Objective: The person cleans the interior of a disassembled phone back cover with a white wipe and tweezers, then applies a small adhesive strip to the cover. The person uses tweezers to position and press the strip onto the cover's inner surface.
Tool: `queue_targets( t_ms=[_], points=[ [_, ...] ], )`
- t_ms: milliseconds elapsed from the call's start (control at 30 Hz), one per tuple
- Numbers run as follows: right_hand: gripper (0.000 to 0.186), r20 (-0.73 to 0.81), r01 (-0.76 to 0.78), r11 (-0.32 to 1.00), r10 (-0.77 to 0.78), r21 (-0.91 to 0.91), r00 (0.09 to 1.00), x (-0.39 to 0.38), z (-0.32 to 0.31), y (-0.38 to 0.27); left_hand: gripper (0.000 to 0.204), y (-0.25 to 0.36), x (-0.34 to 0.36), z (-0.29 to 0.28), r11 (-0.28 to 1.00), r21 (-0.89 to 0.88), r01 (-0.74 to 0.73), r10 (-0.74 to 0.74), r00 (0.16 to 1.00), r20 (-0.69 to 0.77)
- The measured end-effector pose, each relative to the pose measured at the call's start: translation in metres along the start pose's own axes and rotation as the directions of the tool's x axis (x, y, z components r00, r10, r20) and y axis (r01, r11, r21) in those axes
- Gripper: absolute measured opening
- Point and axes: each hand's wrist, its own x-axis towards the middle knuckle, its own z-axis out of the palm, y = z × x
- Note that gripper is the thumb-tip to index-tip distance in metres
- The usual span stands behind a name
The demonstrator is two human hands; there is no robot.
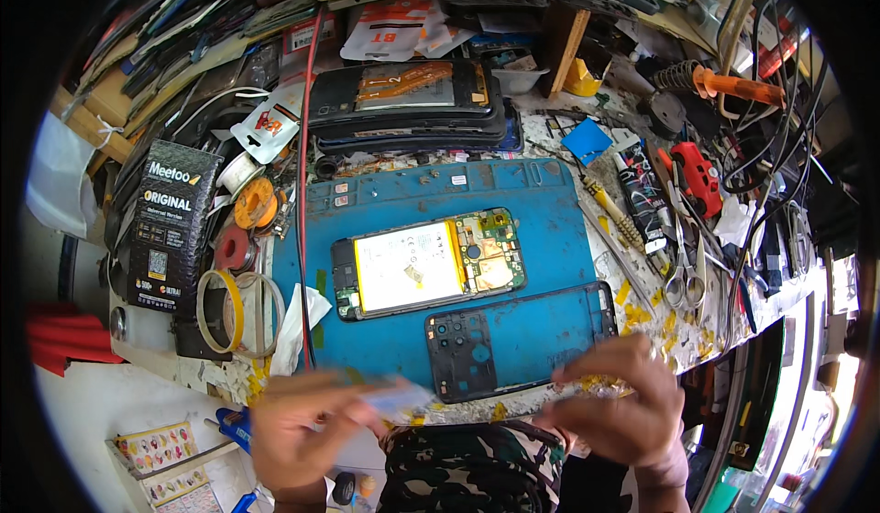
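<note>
An opened phone (431,264) lies on a blue repair mat (367,192), its white battery (403,270) and green circuit board (495,252) bare. Nearer to me is a black phone mid-frame (522,339), partly over the mat's front edge. My left hand (307,426), smeared by motion, is closed at the bench's front edge on a pale bluish flat piece (399,397) whose kind I cannot make out. My right hand (623,403) hovers by the frame's right end, fingers curved and apart, with nothing visible in them.
Stacked phone parts (403,100) stand behind the mat. On the left are a black box (170,229), wire spools (255,203) and tape rolls (220,311). Scissors (685,275), tweezers (616,252), a soldering iron (733,87) and cables crowd the right. A red cable (305,174) crosses the mat's left side.
</note>
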Motion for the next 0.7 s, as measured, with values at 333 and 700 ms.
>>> queue_targets(
  t_ms=[333, 700],
  points=[
    [0.023, -0.050, -0.232, 0.972, 0.230, -0.044, 0.972, 0.003, 0.017, 0.020, 0.027, -0.041, 0.041, -0.052, 0.632, 0.743, 0.221, 0.548, 0.550, -0.630],
    [0.025, -0.095, -0.137, 0.987, 0.145, 0.089, 0.985, 0.007, 0.023, -0.001, 0.039, -0.012, 0.025, 0.058, 0.741, 0.532, -0.409, 0.517, 0.854, -0.063]
  ],
)
